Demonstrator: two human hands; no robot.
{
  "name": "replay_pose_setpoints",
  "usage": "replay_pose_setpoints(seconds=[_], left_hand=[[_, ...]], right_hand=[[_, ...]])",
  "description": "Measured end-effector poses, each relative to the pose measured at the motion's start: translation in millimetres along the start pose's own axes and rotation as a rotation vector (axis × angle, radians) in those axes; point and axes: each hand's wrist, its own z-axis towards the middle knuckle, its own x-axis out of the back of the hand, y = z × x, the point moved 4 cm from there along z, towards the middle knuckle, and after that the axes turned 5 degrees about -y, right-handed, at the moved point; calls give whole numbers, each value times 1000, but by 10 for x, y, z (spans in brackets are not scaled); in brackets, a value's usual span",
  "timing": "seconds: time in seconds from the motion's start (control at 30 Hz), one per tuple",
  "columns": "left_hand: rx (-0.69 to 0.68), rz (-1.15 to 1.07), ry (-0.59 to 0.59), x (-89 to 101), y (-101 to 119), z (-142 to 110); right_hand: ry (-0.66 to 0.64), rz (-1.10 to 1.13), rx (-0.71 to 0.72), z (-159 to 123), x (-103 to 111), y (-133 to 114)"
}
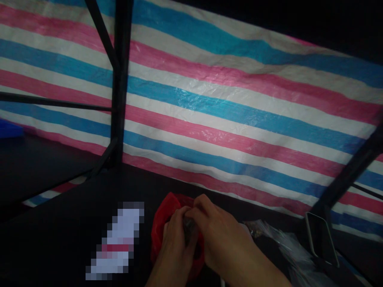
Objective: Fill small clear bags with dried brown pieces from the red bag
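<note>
Both hands meet low in the middle of the view over a red plastic bag point(161, 223) that lies on a dark table point(74, 223). My left hand point(175, 249) is curled with its fingers pinched on the bag. My right hand point(220, 235) is closed too, its fingers pressed on a small dark object point(189, 228) at the bag's mouth; what that object is I cannot make out.
A pixelated white and red patch point(116, 243) lies left of the bag. Crumpled clear plastic point(287, 243) and a propped phone point(321, 237) are at the right. Black frame posts point(119, 87) stand before a striped pink, blue and white tarp point(227, 99).
</note>
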Motion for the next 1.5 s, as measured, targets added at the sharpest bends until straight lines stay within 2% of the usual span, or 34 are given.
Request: replay_pose_setpoints(seconds=[0.17,0.27,0.43,0.53,0.67,0.77,0.87,1.0,1.1,1.17,1.3,1.4,1.5], left_hand=[[-51,-40,12,-8,-1,10],[8,-41,26,1,25,17],[30,37,23,6,86,20],[64,53,-9,-8,47,13],[29,42,29,-21,-58,26],[-21,-5,42,-56,-143,57],[-57,-43,76,-62,-127,71],[9,16,4,-56,1,58],[-58,140,-43,-43,70,47],[-117,193,-20,-29,70,43],[-124,198,8,-8,27,45],[-89,103,44,52,40,49],[-35,-29,145,184,75,43]], right_hand=[[24,71,34,-29,-3,44],[41,73,17,-23,-27,94],[117,365,88,-19,-20,136],[161,484,115,-9,-19,168],[190,602,105,16,-62,218],[190,611,60,27,-99,254],[208,614,6,32,-108,299],[258,711,-34,31,-84,369],[257,598,26,22,-30,346],[244,509,85,8,16,291],[220,447,135,-19,88,190],[348,439,109,-23,150,231],[536,463,29,-28,174,431]])
